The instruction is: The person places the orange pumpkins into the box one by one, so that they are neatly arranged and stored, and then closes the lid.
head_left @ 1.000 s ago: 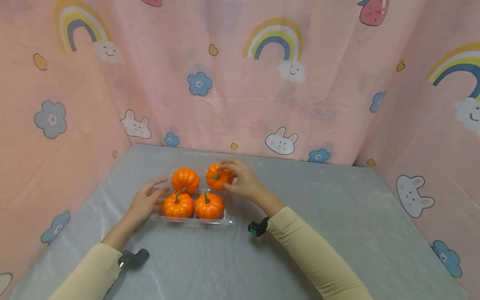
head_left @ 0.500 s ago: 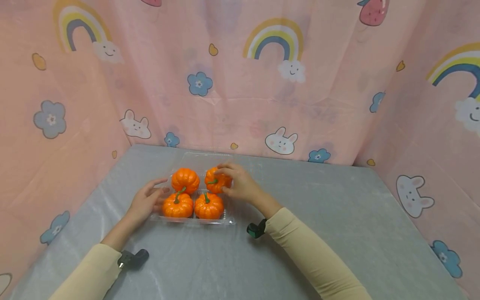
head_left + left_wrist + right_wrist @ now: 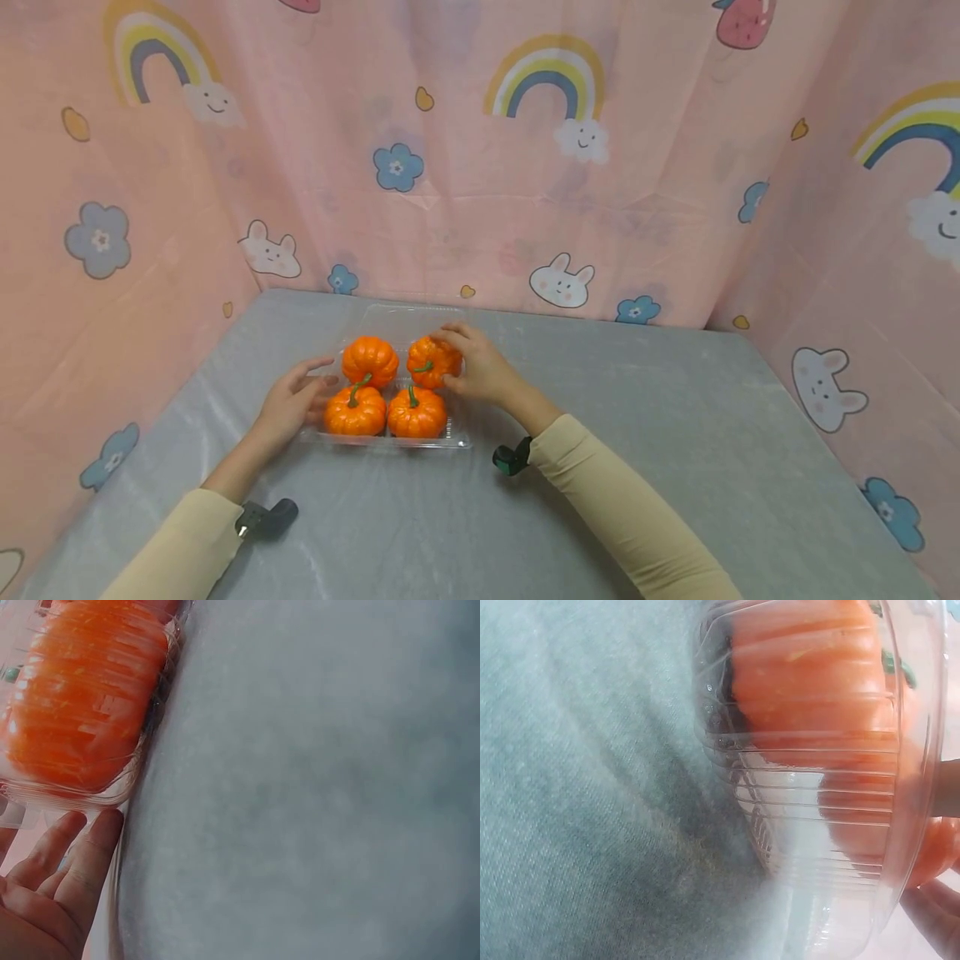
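In the head view my right hand grips an orange toy pumpkin at the back right of a clear plastic clamshell box. Its green stem tilts to the left. Beside it sits another pumpkin, while two more, the front-left pumpkin and the front-right pumpkin, fill the near half. At the box's left side rests my left hand, fingers loosely extended. The left wrist view has those fingertips touching the box wall. Through the ribbed wall, the right wrist view shows pumpkins; most of the right hand is out of frame.
The box's clear lid lies folded back toward the rear edge of the grey-covered table. A pink patterned curtain encloses the back and sides. Small dark devices, one a wrist camera, hang at both sleeves.
My right hand has brought its pumpkin slightly nearer and to the left, into the back-right part of the box. The left hand has stayed in place.
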A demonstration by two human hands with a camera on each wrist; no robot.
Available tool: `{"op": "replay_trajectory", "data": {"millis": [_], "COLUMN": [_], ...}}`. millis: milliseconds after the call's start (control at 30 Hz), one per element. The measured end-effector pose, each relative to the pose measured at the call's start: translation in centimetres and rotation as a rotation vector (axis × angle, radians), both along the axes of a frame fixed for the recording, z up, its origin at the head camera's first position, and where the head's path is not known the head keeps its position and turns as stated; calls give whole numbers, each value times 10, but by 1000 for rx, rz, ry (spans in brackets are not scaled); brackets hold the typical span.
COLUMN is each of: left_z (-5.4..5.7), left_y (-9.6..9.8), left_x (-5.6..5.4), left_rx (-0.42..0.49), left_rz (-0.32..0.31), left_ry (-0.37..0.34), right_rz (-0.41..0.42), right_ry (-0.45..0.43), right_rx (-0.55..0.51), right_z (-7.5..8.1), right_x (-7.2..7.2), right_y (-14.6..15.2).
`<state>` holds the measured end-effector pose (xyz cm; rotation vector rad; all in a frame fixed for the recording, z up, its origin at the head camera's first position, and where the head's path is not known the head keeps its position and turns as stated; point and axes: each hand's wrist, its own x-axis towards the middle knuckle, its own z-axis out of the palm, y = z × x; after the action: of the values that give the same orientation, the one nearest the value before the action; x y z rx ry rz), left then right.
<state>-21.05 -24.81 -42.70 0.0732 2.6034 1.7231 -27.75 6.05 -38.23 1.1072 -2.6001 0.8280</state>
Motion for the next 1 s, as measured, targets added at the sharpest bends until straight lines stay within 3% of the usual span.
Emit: {"op": "replay_trajectory", "data": {"millis": [1000], "left_z": [1], "left_y": [1], "left_x": [0], "left_rx": [24], "left_rz": [-2], "left_ry": [-1], "right_rz": [-47], "right_ry": [-83], "right_rx": [9], "right_z": [-4], "right_x": [1], "right_y": [-7]}}
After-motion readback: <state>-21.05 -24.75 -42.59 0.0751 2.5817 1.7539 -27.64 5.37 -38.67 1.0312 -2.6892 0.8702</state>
